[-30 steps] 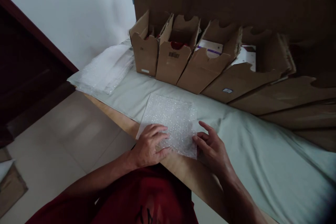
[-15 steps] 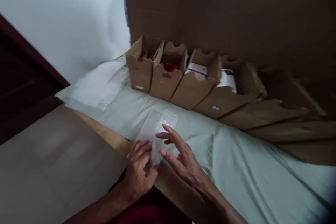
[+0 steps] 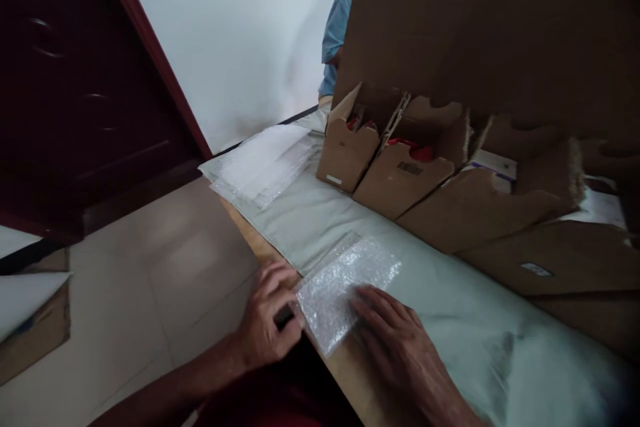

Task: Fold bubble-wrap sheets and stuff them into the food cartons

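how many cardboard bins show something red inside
2: the leftmost bin and the second bin from the left. The bins farther right may hide more.

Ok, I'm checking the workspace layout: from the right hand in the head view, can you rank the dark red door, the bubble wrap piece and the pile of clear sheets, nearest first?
1. Bubble wrap piece: partly under the right hand.
2. Pile of clear sheets: ahead and left, on the pale green cloth.
3. Dark red door: far left.
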